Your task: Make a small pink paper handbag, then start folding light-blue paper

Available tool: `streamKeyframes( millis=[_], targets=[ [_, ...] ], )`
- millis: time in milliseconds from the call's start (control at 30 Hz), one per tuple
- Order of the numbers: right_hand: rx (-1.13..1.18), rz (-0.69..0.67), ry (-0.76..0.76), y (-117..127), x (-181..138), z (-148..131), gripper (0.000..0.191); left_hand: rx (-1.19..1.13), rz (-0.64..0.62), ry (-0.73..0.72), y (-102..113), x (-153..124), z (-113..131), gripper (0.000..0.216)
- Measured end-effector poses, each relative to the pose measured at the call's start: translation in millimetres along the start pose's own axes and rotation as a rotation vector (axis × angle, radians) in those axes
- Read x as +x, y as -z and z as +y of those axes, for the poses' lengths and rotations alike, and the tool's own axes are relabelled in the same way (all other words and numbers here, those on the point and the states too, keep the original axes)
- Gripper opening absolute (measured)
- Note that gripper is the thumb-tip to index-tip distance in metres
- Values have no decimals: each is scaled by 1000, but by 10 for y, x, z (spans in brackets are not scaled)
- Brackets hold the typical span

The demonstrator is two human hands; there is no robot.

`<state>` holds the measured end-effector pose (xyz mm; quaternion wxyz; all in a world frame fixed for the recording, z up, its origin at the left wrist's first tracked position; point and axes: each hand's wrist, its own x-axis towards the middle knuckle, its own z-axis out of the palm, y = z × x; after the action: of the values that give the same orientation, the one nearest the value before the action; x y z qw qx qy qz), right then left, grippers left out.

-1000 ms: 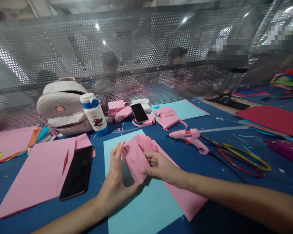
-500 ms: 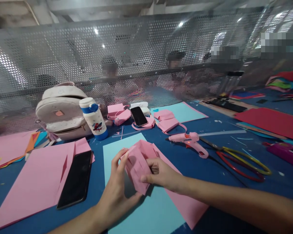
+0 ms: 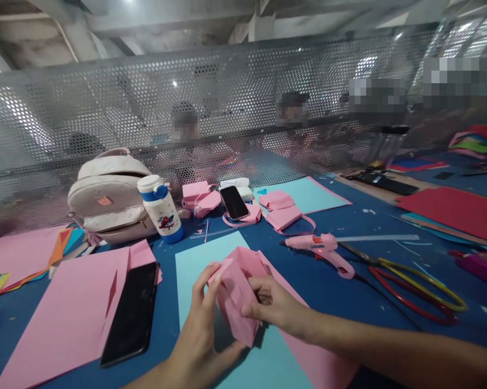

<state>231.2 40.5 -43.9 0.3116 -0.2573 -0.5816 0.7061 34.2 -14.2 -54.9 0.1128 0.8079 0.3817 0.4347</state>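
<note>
Pink against the left hand [image 3: 201, 324], whose fingers and thumb grip its left side, a folded paper piece [image 3: 237, 308] is held over the blue sheet [image 3: 197, 265] at the near middle of the bench [image 3: 288, 273]. Its walls are creased into a box-like form, yet its top looks open, so I'd judge the shaping partly done and the closing not. On its right, the right hand [image 3: 282, 308] pinches the wall, thumb outside, other fingers curled in. Around them, from the left: pink sheets [image 3: 69, 308] lying flat, a black phone [image 3: 132, 313] over their right edge; a backpack [image 3: 106, 200] and bottle [image 3: 162, 210] farther back; small strapped pink bags [image 3: 284, 217], seemingly finished; then a glue gun [image 3: 324, 246] and scissors [image 3: 383, 263]. Nothing visible blocks the hands, though the gun's cord [image 3: 389, 303] runs close to the right forearm [image 3: 373, 346].
</note>
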Motion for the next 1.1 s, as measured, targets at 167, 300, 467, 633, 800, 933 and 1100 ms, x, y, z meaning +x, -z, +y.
streamKeyframes(
  millis=[167, 300, 467, 633, 800, 933, 1100],
  targets=[
    [-1, 5, -35, -1, 15, 5, 48, -27, -43, 42, 19, -8, -34, 104],
    [-3, 35, -70, -14, 15, -26, 49, -46, -43, 44, 11, -2, -20, 105],
    [-2, 49, -48, -19, 4, -62, 45, -47, -20, 33, 0, 21, -4, 104],
    [-8, 58, -37, -9, -18, -77, 45, -35, -51, 43, 19, 2, -2, 105],
    [-28, 62, -25, -4, 0, -85, 43, -103, -69, 137, 34, 4, 10, 103],
    [-12, 73, -28, 3, 13, -67, 41, -220, 12, 281, 22, 31, -16, 103],
    [17, 75, -19, 22, 19, -22, 43, -307, 80, 429, -20, 64, -73, 103]
  ],
)
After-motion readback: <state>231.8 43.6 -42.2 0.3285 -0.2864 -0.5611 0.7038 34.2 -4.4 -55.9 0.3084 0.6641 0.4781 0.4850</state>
